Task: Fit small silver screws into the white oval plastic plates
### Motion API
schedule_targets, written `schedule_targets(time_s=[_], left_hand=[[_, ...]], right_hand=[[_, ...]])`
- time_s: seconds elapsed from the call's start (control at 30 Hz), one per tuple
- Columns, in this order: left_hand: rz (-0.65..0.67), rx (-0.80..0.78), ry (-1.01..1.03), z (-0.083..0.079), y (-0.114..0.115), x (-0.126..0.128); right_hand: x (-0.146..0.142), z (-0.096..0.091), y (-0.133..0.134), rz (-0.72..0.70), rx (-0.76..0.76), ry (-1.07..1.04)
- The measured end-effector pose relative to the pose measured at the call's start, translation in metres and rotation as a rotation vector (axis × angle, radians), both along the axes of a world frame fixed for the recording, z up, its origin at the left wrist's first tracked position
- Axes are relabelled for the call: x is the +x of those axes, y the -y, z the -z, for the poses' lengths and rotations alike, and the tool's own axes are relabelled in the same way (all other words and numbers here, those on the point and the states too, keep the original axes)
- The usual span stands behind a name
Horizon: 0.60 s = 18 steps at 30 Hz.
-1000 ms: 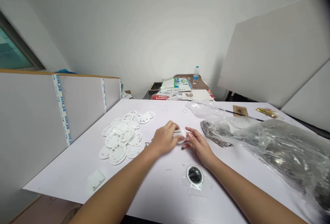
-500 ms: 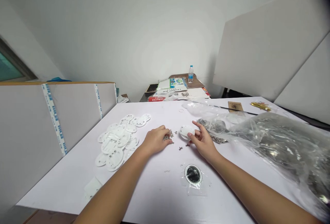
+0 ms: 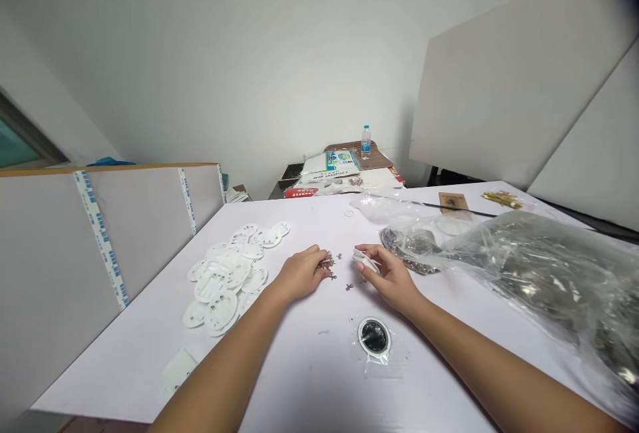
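Observation:
My left hand [image 3: 303, 273] rests on the table with its fingers curled round a small heap of shiny metal pieces [image 3: 328, 262], too small to name. A few more loose pieces [image 3: 349, 287] lie between my hands. Raised a little above the table, my right hand [image 3: 392, 278] pinches a white round card [image 3: 365, 261] between thumb and fingers, tilted nearly edge-on. Nearer to me lies a black disc with a white rim [image 3: 374, 336] in a clear plastic sleeve. To the left spreads a pile of white round cards [image 3: 222, 277], some with small slots.
A large clear plastic bag [image 3: 539, 273] of metallic items covers the right side. Behind it are a brown card [image 3: 453, 201] and gold packets [image 3: 502, 199]. A low partition [image 3: 150, 220] edges the left. A water bottle [image 3: 366, 142] stands at the back.
The white round card in my right hand has turned from facing me to nearly edge-on, and my raised forefinger has come down onto it. My left hand stays at the metal pieces.

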<state>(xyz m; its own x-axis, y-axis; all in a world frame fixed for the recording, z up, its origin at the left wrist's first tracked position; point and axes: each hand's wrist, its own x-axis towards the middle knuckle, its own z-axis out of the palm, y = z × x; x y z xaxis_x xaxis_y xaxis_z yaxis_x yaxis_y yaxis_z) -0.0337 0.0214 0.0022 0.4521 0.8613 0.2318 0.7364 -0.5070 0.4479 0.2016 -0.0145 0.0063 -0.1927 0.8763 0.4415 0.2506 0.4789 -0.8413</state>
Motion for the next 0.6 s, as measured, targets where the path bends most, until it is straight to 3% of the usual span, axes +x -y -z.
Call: schedule_targets(time_s=[0.17, 0.27, 0.5, 0.6], left_hand=[[0.018, -0.010, -0.012, 0.004, -0.002, 0.001], [0.004, 0.005, 0.043, 0.004, -0.003, 0.003], [-0.011, -0.093, 0.406, -0.005, 0.001, 0.010], [-0.006, -0.189, 0.584, -0.006, 0.002, 0.014]], right_hand=[[-0.002, 0.001, 0.000, -0.087, -0.067, -0.035], [-0.001, 0.000, -0.001, -0.069, -0.073, 0.026], [-0.001, -0.004, 0.001, -0.005, -0.163, 0.099], [-0.003, -0.001, 0.001, -0.022, -0.114, 0.058]])
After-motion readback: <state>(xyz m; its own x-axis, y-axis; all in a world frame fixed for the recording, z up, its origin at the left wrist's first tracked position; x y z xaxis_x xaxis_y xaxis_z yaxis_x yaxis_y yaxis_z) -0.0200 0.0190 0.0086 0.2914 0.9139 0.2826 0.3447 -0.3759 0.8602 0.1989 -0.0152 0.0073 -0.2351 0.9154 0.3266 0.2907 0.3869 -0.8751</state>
